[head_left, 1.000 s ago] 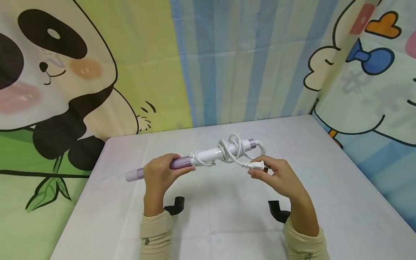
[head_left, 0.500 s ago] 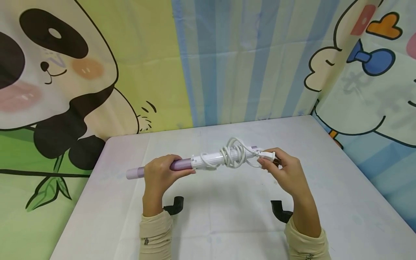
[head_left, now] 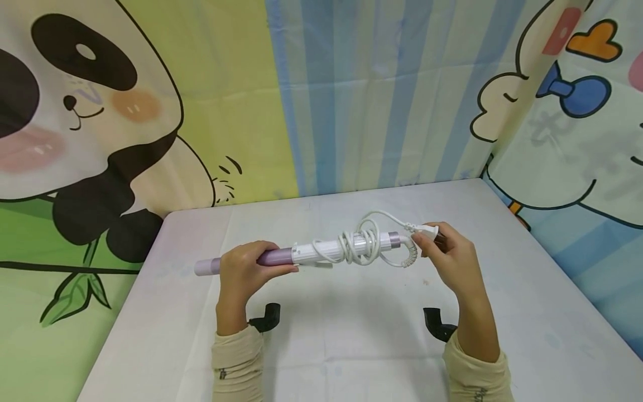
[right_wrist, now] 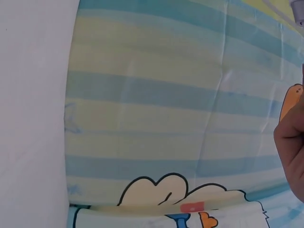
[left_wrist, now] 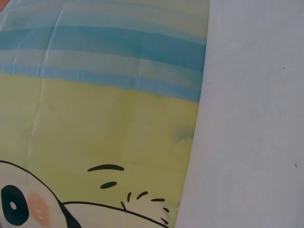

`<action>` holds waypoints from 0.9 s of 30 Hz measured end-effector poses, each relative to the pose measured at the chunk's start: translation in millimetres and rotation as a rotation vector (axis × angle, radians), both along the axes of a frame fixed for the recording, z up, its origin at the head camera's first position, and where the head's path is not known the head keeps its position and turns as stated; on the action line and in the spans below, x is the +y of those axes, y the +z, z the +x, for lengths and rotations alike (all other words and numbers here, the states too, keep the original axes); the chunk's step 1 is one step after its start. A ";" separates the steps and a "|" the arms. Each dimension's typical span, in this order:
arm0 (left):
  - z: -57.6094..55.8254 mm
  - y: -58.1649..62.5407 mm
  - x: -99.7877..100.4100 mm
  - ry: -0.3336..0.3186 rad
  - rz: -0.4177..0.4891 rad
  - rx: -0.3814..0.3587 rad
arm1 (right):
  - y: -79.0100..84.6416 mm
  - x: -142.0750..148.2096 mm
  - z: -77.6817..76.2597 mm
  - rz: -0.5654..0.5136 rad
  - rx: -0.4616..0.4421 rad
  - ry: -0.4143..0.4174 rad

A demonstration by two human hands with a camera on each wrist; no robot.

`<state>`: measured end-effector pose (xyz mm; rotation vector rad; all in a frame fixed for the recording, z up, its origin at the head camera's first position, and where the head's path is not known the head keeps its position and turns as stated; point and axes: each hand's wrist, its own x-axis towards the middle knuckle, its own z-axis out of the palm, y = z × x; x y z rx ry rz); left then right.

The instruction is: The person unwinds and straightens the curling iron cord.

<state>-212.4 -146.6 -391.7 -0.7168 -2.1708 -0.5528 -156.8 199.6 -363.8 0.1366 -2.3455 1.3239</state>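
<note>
A curling iron with a purple barrel (head_left: 276, 257) and a white handle (head_left: 316, 251) is held nearly level above the table in the head view. My left hand (head_left: 244, 269) grips it round the barrel, with the pale tip sticking out to the left. Several loops of white cord (head_left: 360, 245) are wound round the handle. At the right, my right hand (head_left: 456, 259) pinches the white plug (head_left: 424, 230) between thumb and fingers, and a length of cord arcs from the loops to it. Part of the right hand (right_wrist: 290, 142) shows at the edge of the right wrist view.
A white-covered table (head_left: 341, 335) lies below. Behind it hangs a striped and yellow curtain (head_left: 351, 100) with a panda print, and a printed cloth (head_left: 577, 156) stands on the right. Black curved brackets (head_left: 268, 318) jut beside both wrists.
My right hand has drawn the plug rightward and upward, so the cord's free stretch has lengthened into an arc. The left hand has kept its grip on the barrel, almost still.
</note>
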 end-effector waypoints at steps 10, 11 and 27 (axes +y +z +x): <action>0.0 0.4 -0.9 -0.014 0.033 -0.003 | -5.5 4.2 -8.0 0.036 -0.169 -0.037; 0.2 0.2 -1.1 -0.013 0.034 -0.002 | -6.2 4.3 -8.7 0.035 -0.180 -0.028; 0.5 0.1 -4.2 0.039 0.068 0.012 | -7.5 12.0 -11.7 0.188 -0.369 0.133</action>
